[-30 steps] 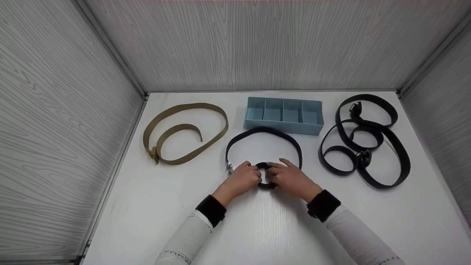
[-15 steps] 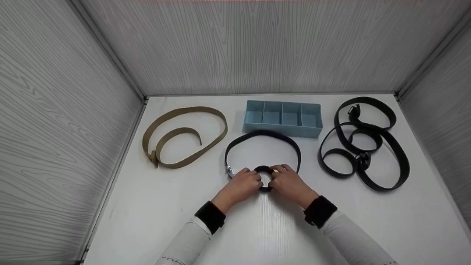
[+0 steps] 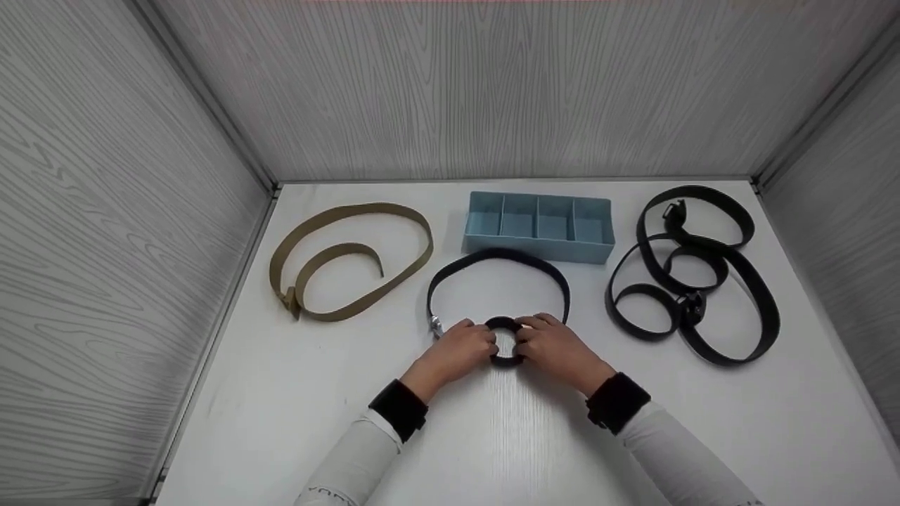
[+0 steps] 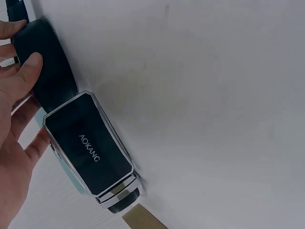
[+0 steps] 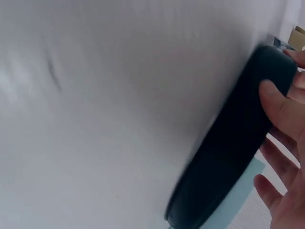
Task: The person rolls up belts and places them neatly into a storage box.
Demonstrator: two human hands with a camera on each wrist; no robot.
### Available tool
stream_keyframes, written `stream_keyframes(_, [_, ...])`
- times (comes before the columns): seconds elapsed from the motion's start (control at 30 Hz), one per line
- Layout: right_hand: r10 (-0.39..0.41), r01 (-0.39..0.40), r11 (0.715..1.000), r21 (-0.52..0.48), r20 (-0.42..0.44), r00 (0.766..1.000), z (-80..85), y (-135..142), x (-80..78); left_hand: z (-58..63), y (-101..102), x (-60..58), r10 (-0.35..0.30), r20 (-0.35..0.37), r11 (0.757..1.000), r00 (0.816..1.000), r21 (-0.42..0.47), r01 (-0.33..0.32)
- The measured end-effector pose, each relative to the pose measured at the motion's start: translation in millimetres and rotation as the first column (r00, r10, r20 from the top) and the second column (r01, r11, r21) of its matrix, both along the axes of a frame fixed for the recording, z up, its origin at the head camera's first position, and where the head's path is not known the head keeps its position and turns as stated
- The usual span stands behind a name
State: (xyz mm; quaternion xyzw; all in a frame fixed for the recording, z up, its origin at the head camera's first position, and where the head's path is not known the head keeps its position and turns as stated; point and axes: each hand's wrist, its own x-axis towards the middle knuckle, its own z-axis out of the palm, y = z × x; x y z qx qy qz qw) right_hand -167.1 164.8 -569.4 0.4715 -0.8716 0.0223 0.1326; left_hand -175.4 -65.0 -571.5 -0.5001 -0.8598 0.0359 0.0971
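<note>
A black belt stands on edge in the middle of the table, part of it rolled into a small round coil. My left hand pinches the coil's left side between thumb and fingers. On the opposite side my right hand grips it, thumb against the strap in the right wrist view. Close to the left hand is the belt's buckle, a dark plate in a silver frame lettered AOKANG. Both hands hide parts of the belt where it passes behind them.
A tan belt lies loosely looped at left. Behind the middle belt stands a blue divided box. Two more black belts overlap at right. Grey wood-patterned panels enclose the back and sides of the white table.
A raised finger of my right hand has come down onto the coil. Both hands keep hold of the belt and have barely shifted. The other belts and the box stay put.
</note>
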Motion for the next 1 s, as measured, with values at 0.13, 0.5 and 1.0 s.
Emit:
stream_keyframes(0.13, [-0.010, 0.007, 0.997, -0.079, -0.043, 0.999, -6.1, -2, 1.6, -0.2, 2, 5.9, 0.028, -0.024, 0.999, 0.999, 0.018, -0.028])
stream_keyframes(0.5, [0.019, -0.017, 0.996, -0.092, 0.019, 1.000, -2.4, -1, 3.6, -1.3, 6, 3.2, -0.001, -0.004, 1.000, 1.000, 0.018, 0.001])
stream_keyframes(1.0, [0.014, -0.025, 0.993, -0.117, -0.091, 0.996, -9.1, -9, 0.1, 1.0, 3, -8.4, 0.026, -0.021, 0.999, 0.999, -0.024, -0.026])
